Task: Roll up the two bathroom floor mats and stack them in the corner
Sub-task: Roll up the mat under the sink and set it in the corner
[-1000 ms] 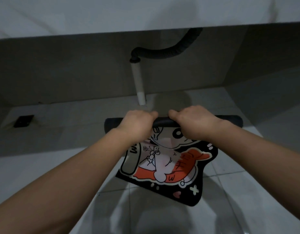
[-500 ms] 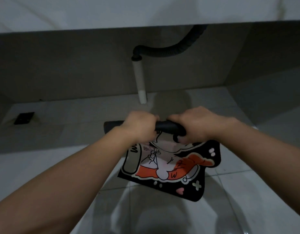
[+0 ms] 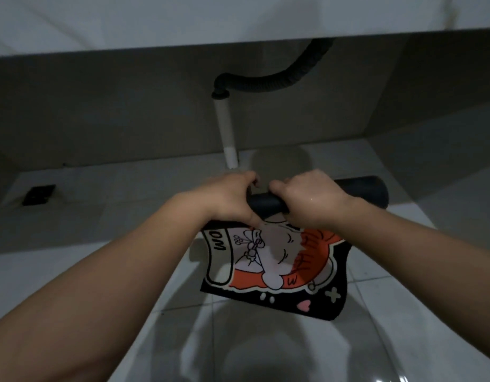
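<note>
Above the pale tiled floor (image 3: 403,312), one black cartoon-printed floor mat (image 3: 274,268) hangs half rolled, its dark roll clenched by the left hand (image 3: 230,201) and right hand (image 3: 307,201). Just behind stands one white drain pipe (image 3: 226,133) joined to a black corrugated hose (image 3: 279,81), with a dark floor drain (image 3: 38,194) well apart at left and open tiles nearer the camera.

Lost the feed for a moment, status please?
Left hand and right hand shut on mat roll. Printed half hangs unrolled. Nothing in the way.

Half-rolled mat (image 3: 277,260) on floor (image 3: 100,216) centre; drainpipe (image 3: 226,133) at twelve o'clock; floor drain (image 3: 38,194) at nine.
</note>
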Available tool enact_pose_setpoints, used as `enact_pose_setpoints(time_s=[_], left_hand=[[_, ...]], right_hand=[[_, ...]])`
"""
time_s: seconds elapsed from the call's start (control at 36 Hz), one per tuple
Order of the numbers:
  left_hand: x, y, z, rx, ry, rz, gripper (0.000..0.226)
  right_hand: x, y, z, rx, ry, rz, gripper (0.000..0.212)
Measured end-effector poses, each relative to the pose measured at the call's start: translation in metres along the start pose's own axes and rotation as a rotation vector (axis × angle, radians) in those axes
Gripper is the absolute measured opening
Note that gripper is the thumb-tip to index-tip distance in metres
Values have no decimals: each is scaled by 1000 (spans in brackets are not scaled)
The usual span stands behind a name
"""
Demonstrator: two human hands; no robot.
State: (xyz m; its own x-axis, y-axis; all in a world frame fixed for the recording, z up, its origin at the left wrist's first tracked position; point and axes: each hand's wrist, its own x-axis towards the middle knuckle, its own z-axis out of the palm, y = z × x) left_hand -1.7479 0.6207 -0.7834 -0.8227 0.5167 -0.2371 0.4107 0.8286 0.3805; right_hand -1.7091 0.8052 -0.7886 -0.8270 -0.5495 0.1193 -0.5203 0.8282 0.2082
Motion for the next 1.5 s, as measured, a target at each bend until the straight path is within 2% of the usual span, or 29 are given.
enact_pose_setpoints(time_s=[0.06,0.19,0.28,0.33,0.42,0.53,0.61,0.72,0.78,0.86,0.92,0.97,1.03,1.2,1.22,1.28,1.36,1.42,1.5], left_hand=[[0,-4,3,-102,-20,20,77],[1,-4,22,-78,-32,28,57],[0,-2,26,177,168,66,39],[-1,-1,31,314,330,115,31],[-3,2,37,405,498,174,27],[-3,8,36,479,635,226,28],[-2,10,33,512,568,195,28],[0,7,23,420,273,138,37],[1,3,16,365,131,96,50],[0,-4,12,76,10,43,62],[1,-7,14,-13,47,39,51],[3,-8,17,119,169,54,36],[3,-9,23,260,302,96,30],[1,-10,32,428,511,248,32],[0,-9,33,442,543,273,33],[-1,-7,33,441,604,314,36],[0,-5,31,452,610,305,41],[2,-6,32,437,548,260,49],[5,-9,30,305,372,152,65]], right_hand=[[-1,-5,0,-35,59,-45,33],[-4,-9,-1,17,69,-14,31],[-5,-6,1,18,14,13,30],[-3,-1,-1,55,-91,48,38],[1,10,-8,220,-278,117,49],[1,22,-11,485,-381,262,44],[1,20,-3,418,-312,278,36],[-3,13,5,260,-198,207,28],[-5,11,5,166,-130,127,27],[-7,7,2,6,34,20,25],[-8,5,-1,-78,94,-9,25],[-7,2,-3,-129,86,-4,28],[-5,2,-5,-103,25,25,37],[2,18,-17,431,-399,257,66],[3,21,-18,524,-462,300,67],[2,25,-17,658,-522,357,53],[2,22,-12,626,-456,382,33],[1,18,-7,471,-366,349,29],[-3,13,-1,150,-135,198,26]])
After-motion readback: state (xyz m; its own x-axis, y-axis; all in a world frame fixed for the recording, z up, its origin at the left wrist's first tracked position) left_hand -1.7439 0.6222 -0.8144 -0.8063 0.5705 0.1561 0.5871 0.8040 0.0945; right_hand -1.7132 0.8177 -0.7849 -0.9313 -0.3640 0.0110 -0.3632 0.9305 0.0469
